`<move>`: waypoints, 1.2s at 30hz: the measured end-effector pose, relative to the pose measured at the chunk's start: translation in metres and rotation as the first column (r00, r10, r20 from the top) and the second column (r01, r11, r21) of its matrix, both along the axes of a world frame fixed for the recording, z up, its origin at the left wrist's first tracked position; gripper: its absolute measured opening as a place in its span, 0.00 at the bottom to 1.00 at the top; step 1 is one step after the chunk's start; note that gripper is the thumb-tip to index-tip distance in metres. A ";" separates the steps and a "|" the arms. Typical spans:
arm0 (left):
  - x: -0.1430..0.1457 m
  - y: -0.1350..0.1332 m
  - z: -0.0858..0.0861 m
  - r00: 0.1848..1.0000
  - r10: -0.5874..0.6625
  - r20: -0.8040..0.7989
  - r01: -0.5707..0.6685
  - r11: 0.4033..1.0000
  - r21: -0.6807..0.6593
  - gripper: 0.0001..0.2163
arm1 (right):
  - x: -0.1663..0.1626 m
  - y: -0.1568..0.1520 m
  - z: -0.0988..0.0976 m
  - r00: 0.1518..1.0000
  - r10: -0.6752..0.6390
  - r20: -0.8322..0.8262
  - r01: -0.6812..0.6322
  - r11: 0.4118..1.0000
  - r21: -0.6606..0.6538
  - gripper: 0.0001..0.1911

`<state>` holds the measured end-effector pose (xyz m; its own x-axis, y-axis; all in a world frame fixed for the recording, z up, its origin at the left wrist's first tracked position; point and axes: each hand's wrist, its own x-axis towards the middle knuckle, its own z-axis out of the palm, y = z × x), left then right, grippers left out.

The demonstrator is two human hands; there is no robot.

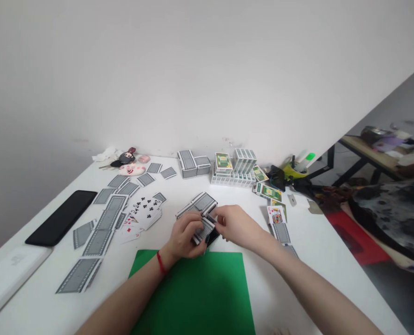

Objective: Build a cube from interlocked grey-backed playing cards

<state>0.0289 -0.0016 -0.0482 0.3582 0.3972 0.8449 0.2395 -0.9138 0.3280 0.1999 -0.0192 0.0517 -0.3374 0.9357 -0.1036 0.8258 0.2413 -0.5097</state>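
My left hand [184, 237], with a red string at the wrist, is closed around a small stack of grey-backed playing cards [207, 226] just beyond the green sheet [200, 298]. From the other side, my right hand [237, 226] pinches the stack's right edge; its fingertips partly hide what they grip. Something dark shows under the held cards. Directly behind my hands lie more face-down cards [204, 202]. To the left, a fan of face-up cards [147, 211] rests near a long row of grey-backed cards [104, 228].
A black tablet [62, 217] and a white box [13, 274] lie at the left. Along the wall stand stacked card decks [188, 163] and card boxes [244, 160]. A yellow cup [294, 173] is at the back right, above a face-up card [276, 215]. Keys lie back left.
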 end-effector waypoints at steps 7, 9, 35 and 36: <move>-0.006 -0.004 0.013 0.997 -0.011 -0.070 0.007 0.998 -0.065 0.13 | 0.013 -0.014 -0.056 0.963 0.108 -0.248 -0.068 0.984 0.166 0.24; -0.010 -0.002 0.018 0.987 -0.027 -0.159 0.016 0.997 -0.072 0.13 | 0.011 -0.015 -0.066 0.946 0.122 -0.300 -0.076 0.984 0.160 0.26; -0.013 0.002 0.049 0.630 0.183 -0.755 -0.333 0.942 -0.049 0.12 | -0.011 -0.007 -0.082 0.475 -0.294 -0.829 -0.086 0.923 -0.376 0.19; -0.012 0.001 0.049 0.626 0.207 -0.752 -0.345 0.938 -0.030 0.11 | -0.011 -0.007 -0.081 0.493 -0.304 -0.815 -0.052 0.925 -0.376 0.17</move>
<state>0.0171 -0.0009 0.0003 0.6776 0.6818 0.2758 0.6949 -0.7163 0.0634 0.1891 -0.0259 -0.0291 -0.3048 0.9445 -0.1223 -0.0480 -0.1434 -0.9885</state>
